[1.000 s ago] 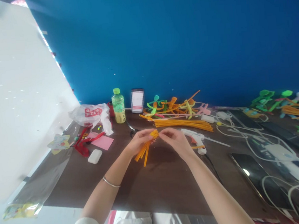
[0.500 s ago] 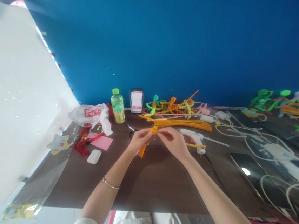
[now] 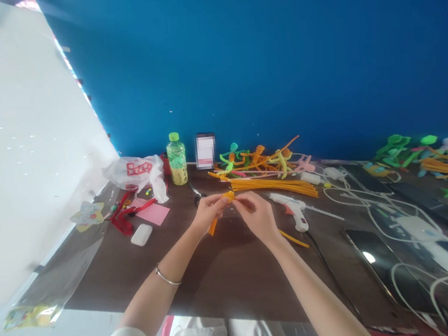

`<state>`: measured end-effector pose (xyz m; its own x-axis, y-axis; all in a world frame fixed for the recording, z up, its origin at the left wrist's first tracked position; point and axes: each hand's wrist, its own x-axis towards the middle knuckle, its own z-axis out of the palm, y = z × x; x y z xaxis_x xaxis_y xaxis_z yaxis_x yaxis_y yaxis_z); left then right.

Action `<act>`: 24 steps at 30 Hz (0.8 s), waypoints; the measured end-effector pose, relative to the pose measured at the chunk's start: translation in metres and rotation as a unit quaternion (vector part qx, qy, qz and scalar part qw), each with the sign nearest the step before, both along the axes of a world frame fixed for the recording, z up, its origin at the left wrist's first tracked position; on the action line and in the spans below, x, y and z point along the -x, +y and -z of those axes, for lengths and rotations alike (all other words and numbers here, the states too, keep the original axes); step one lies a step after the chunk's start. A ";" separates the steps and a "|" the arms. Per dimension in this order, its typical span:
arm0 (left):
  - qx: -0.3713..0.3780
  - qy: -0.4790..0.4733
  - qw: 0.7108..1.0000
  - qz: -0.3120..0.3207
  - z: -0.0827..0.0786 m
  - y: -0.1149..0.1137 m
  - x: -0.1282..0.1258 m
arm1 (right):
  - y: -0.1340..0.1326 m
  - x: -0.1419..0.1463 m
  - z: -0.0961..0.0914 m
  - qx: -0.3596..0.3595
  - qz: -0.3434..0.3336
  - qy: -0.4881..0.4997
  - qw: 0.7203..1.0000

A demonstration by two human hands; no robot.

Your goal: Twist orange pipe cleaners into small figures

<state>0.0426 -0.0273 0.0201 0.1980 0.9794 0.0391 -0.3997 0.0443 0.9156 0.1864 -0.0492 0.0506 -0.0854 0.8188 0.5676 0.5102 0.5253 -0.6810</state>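
Along the foot of a blue wall (image 3: 260, 53), a dark worktop (image 3: 235, 288) is stretching out, and toward its back a stack of orange stems (image 3: 277, 187) is lying lengthwise, left to right. A white glue gun (image 3: 299, 218) is resting just beside the right hand (image 3: 258, 218), its handle pointing toward the person. Above the worktop, the left hand (image 3: 208, 213) is grasping an orange bundle (image 3: 230, 195) between thumb and fingers, while the right fingers are pinching at the right side of its knobby head. The bundle's long axis is slanting, head up and to the right, tail pointing down-left toward the person; its middle is hiding behind the left hand. A thin orange strand (image 3: 295, 239) is poking out beyond the right wrist, pointing rightward and nearer the person.
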 end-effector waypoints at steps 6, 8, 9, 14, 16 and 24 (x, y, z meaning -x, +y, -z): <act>0.005 0.003 1.000 0.013 -0.002 -0.001 0.002 | -0.001 0.004 -0.002 0.058 0.023 0.062 0.996; 0.006 0.006 1.000 0.018 -0.003 -0.001 0.003 | -0.002 0.006 -0.002 0.060 0.034 0.076 0.995; 0.007 0.007 1.000 0.020 -0.003 0.000 0.003 | -0.002 0.007 -0.002 0.054 0.038 0.076 0.995; -0.006 -0.001 1.000 0.026 -0.001 0.001 0.004 | 0.000 0.006 0.002 -0.027 0.029 -0.018 0.999; -0.007 0.003 1.000 0.027 -0.001 0.002 0.004 | 0.001 0.003 0.003 -0.079 0.024 -0.091 0.992; -0.067 0.052 0.996 0.032 -0.002 0.001 0.006 | 0.005 -0.012 0.001 -0.211 0.033 -0.274 0.938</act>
